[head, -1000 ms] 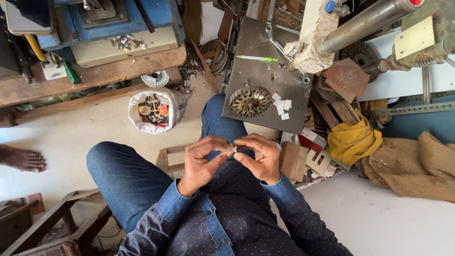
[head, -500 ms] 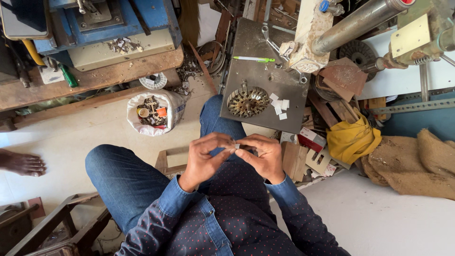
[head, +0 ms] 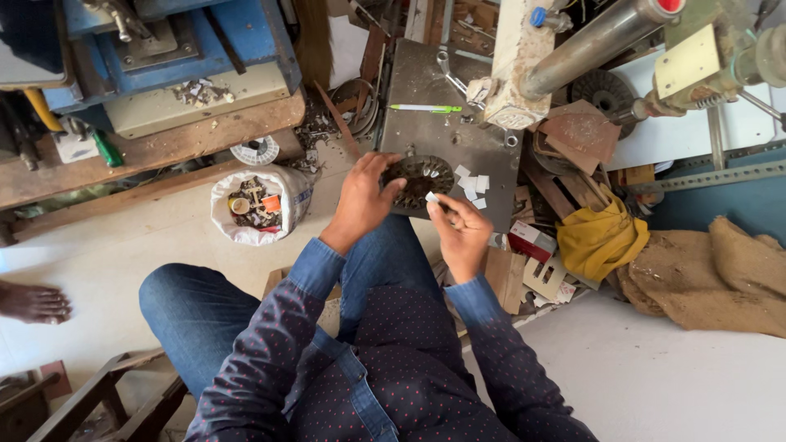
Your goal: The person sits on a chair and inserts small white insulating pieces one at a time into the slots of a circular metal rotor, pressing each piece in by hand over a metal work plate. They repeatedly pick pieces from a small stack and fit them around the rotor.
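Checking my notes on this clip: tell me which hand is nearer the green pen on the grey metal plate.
Left. The left hand rests on the round toothed metal disc, just below the green pen. The right hand sits lower, toward the person's lap, pinching a small white piece.

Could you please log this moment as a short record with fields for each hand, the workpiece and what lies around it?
left hand: reaches onto the round toothed metal disc, fingers on its left edge
right hand: pinches a small white slip near the disc's lower edge
support: grey metal plate under the disc
on plate: loose white slips, green pen
floor, left: white bag of scrap
right: yellow cloth, burlap sack
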The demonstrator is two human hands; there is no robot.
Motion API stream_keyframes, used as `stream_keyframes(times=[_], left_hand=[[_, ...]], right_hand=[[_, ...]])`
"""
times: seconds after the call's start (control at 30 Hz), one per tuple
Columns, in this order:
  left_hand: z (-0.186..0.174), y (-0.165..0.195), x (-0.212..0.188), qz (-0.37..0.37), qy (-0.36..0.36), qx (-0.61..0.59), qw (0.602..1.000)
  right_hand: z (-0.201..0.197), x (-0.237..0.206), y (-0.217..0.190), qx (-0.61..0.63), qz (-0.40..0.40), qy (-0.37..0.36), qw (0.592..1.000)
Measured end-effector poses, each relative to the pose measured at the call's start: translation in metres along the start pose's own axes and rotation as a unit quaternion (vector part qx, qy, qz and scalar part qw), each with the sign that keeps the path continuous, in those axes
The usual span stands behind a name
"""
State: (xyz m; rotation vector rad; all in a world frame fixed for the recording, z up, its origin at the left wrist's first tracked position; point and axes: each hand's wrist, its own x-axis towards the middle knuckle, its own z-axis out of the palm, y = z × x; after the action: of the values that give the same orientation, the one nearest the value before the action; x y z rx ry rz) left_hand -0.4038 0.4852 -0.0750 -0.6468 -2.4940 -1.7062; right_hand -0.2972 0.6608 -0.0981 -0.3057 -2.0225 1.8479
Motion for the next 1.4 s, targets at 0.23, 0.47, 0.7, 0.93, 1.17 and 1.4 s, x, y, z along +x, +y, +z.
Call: stream_keyframes(times=[0.23,0.47,0.7,0.93,1.17,1.4], left_hand=[[0.017,0.003,-0.006,-0.056,0.005,-0.014,0.998],[0.013,0.011,-0.011,-0.065,0.021,-0.011,0.998],[0.014,0.01,-0.012,-0.065,0.021,-0.024,0.997],[0.015,0.011,-0.014,-0.057,0.02,-0.031,0.998],[0.015,0.009,-0.013,-0.039,0.022,-0.035,0.998],[0.018,0.005,-0.016,-0.01,0.022,-0.033,0.999]], right_hand=[[0.021,0.013,0.004,-0.131,-0.116,0.082,0.981],[0.031,0.016,-0.001,-0.198,-0.132,0.114,0.965],[0.043,0.016,0.001,-0.183,-0.159,0.133,0.961],[0.052,0.017,0.0,-0.194,-0.179,0.155,0.952],[0.054,0.02,-0.008,-0.264,-0.234,0.148,0.924],[0.046,0.023,-0.018,-0.272,-0.22,0.126,0.928]])
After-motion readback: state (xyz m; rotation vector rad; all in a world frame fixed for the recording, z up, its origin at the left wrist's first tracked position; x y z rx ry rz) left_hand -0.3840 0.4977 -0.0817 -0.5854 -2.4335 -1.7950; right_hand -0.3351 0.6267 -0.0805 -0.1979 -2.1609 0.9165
